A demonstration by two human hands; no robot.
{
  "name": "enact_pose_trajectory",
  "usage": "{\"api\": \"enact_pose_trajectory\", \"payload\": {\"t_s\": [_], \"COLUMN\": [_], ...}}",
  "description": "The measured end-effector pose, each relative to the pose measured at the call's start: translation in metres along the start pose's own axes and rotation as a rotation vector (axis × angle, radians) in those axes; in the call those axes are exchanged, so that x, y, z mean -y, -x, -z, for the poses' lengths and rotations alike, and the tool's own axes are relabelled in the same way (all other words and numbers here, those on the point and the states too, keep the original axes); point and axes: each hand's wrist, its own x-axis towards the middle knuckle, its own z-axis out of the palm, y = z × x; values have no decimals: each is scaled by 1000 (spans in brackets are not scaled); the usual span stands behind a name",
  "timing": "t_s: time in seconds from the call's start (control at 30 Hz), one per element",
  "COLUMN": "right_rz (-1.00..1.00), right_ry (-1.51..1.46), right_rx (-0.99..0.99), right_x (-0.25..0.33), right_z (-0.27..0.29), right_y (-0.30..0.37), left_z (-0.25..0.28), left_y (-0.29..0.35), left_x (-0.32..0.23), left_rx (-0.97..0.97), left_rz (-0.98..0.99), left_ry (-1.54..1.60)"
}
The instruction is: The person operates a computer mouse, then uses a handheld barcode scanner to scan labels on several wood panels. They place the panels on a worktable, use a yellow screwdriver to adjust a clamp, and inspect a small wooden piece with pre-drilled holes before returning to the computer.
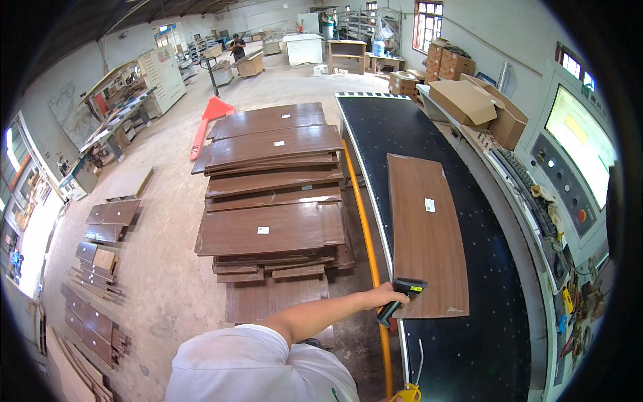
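Observation:
My left hand is closed round the grip of a black handheld barcode scanner. The scanner's head lies over the near left corner of a brown wood-grain panel. That panel rests on a black conveyor-like table and carries a small white label in its far half. At the lower edge a yellow air blow gun shows with its thin bent nozzle pointing up. My right hand is out of the picture, so whether it holds the blow gun cannot be seen.
Left of the table, beyond a yellow rail, stands a stack of brown panels. A red pallet jack is behind it. On the right are a control console, a keyboard and open cardboard boxes. A person stands far back.

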Motion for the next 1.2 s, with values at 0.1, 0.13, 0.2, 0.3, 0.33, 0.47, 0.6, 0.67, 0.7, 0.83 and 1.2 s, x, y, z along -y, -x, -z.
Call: {"api": "enact_pose_trajectory", "payload": {"t_s": [0.1, 0.13, 0.2, 0.3, 0.33, 0.47, 0.6, 0.67, 0.7, 0.83, 1.2], "right_rz": [-38, -74, -68, 25, 55, -147, -82, -66, -64, -168, -255], "right_ry": [-24, -41, -56, -18, 4, -18, 105, 32, 26, 81, -137], "right_rx": [20, -5, -55, -151, -92, -2, 114, 40, -20, -433, -1193], "right_x": [6, 7, 5, -4, -6, -13, -17, -24, -30, -68, -120], "right_z": [-4, -6, -10, -12, -10, 3, 8, 7, 9, 24, 84], "right_y": [2, 2, 4, 6, 6, 7, 11, 15, 15, 19, 84], "left_z": [0, 2, 3, 6, 7, 8, 8, 6, 3, 3, 5], "left_y": [-4, -5, -7, -9, -9, -10, -11, -11, -10, -4, -16], "left_x": [6, 9, 12, 13, 12, 12, 10, 10, 11, 16, 33], "left_rx": [-15, -7, -2, -12, -34, -36, -67, -77, -78, -225, -228], "left_rz": [15, 71, 97, 34, 89, 93, 149, 113, 92, 42, 37], "left_ry": [4, 15, 37, -56, -107, -115, -98, -114, -73, -150, -26]}}
